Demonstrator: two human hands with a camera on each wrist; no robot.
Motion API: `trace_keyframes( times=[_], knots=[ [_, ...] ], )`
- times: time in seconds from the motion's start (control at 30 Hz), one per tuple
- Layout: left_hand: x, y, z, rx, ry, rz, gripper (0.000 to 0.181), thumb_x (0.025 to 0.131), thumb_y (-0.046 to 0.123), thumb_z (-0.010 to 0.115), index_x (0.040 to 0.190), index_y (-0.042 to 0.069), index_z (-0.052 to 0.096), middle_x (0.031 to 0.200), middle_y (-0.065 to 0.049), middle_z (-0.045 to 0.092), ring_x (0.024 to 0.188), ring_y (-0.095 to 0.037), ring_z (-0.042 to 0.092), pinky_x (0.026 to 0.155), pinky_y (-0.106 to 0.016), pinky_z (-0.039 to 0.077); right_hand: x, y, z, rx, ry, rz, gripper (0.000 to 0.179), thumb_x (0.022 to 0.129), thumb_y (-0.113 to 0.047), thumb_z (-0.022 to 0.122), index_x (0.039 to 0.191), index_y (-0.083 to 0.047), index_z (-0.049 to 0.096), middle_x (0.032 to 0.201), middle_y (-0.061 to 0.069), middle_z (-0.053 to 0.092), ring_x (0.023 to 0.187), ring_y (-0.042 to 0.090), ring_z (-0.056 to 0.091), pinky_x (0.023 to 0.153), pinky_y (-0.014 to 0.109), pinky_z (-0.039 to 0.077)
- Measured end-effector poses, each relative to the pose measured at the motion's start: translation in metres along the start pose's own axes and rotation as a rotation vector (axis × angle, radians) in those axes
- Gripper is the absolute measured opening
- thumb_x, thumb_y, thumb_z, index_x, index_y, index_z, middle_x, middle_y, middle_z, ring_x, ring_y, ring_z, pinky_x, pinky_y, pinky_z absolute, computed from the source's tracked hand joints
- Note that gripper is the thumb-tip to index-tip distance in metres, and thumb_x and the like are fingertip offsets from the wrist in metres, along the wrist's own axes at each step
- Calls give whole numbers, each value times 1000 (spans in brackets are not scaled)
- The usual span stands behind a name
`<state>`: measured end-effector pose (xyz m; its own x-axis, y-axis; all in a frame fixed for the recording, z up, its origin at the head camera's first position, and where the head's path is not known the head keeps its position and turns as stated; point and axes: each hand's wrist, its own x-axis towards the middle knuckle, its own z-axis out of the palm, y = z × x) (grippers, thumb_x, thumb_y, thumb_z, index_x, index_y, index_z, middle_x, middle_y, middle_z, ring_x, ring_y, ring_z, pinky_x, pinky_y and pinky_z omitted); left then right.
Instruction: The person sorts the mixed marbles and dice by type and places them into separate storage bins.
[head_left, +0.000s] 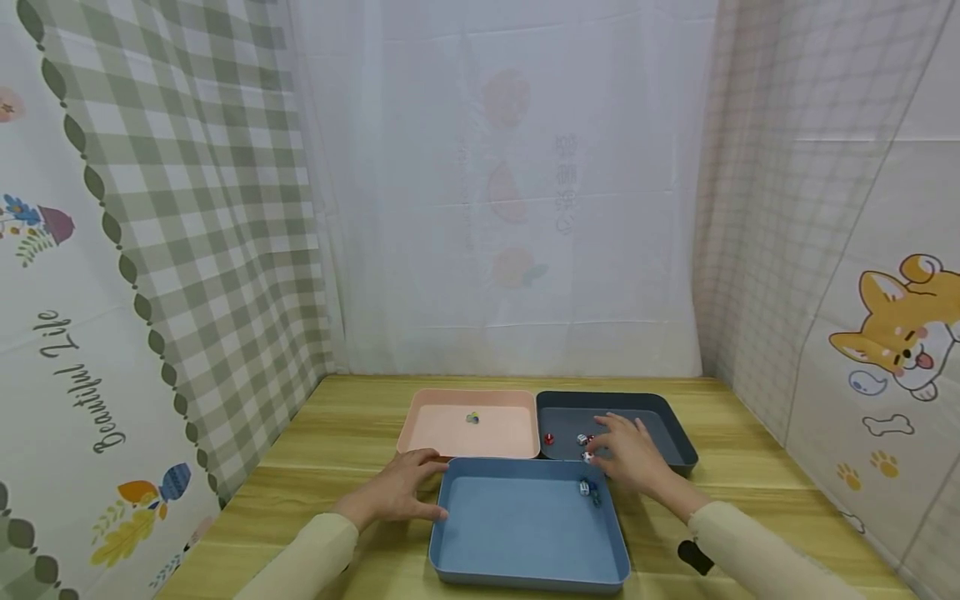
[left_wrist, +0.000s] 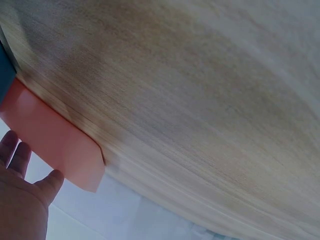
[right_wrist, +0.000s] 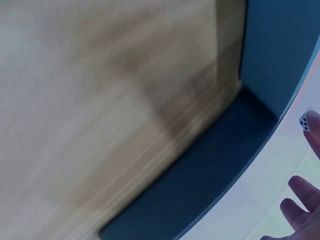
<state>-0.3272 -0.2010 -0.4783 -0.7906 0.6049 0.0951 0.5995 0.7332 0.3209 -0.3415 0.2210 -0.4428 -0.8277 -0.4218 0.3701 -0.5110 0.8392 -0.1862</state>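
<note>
My right hand (head_left: pixel 630 450) pinches a white die (right_wrist: pixel 303 121) between thumb and finger, above the near edge of the dark navy tray (head_left: pixel 667 425). Close by in that tray lie a red die (head_left: pixel 549 438) and a white die (head_left: pixel 582 439). My left hand (head_left: pixel 401 492) is at the left rim of the blue tray (head_left: pixel 517 533), fingers spread and thumb tip by the rim. Inside the blue tray, towards its back right corner, a white die (head_left: pixel 584 488) sits beside dark green dice (head_left: pixel 596 494).
Behind the blue tray, a pink tray (head_left: pixel 435 425) stands left of the navy one, with small yellowish and grey dice (head_left: pixel 472 417) inside. A black object (head_left: pixel 695 557) lies on the wooden table (head_left: pixel 360 417) by the right forearm. Hanging cloths (head_left: pixel 510 333) enclose the table's back and sides.
</note>
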Motion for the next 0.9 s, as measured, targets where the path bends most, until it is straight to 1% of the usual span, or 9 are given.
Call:
trace_keyframes(
  times=[0.2, 0.3, 0.43, 0.57, 0.73, 0.9],
  knots=[
    [0, 0, 0, 5, 0, -7, 84, 82, 66, 68, 143, 10, 52, 149, -15, 40, 138, -37, 35, 108, -63, 27, 6, 18, -9, -27, 16, 46, 9, 82, -15, 80, 91, -17, 79, 135, 27, 55, 131, 51, 41, 101, 77, 20],
    [0, 0, 0, 7, 3, -4, 84, 82, 65, 69, 143, 9, 53, 149, -16, 40, 138, -37, 36, 108, -63, 27, 8, 31, -10, -41, 16, 95, 8, 84, -14, 78, 91, -16, 79, 135, 27, 54, 131, 51, 40, 101, 77, 20],
    [0, 0, -1, 10, 5, -5, 84, 82, 65, 69, 143, 9, 53, 149, -16, 40, 138, -37, 36, 108, -62, 28, 11, 52, -11, -76, 21, 151, 8, 84, -14, 76, 91, -13, 79, 133, 30, 54, 128, 53, 41, 98, 77, 22],
    [1, 1, -1, 5, 3, -13, 84, 82, 65, 69, 143, 10, 53, 149, -15, 40, 138, -37, 35, 109, -62, 27, 12, 68, -14, -96, 18, 209, 8, 84, -14, 74, 91, -11, 78, 131, 33, 54, 123, 55, 43, 95, 77, 23],
    [1, 0, -1, 0, -3, -23, 84, 82, 65, 69, 143, 10, 52, 150, -15, 39, 139, -37, 34, 109, -62, 26, 11, 76, -17, -98, -2, 282, 9, 85, -13, 72, 92, -9, 77, 132, 35, 52, 124, 56, 41, 96, 77, 21],
    [1, 0, 0, -1, 2, -11, 84, 82, 65, 69, 143, 10, 53, 149, -16, 40, 138, -38, 35, 108, -63, 27, 9, 79, -11, -92, -40, 329, 10, 87, -11, 70, 93, -8, 77, 132, 36, 51, 125, 56, 39, 95, 78, 18]
  ],
)
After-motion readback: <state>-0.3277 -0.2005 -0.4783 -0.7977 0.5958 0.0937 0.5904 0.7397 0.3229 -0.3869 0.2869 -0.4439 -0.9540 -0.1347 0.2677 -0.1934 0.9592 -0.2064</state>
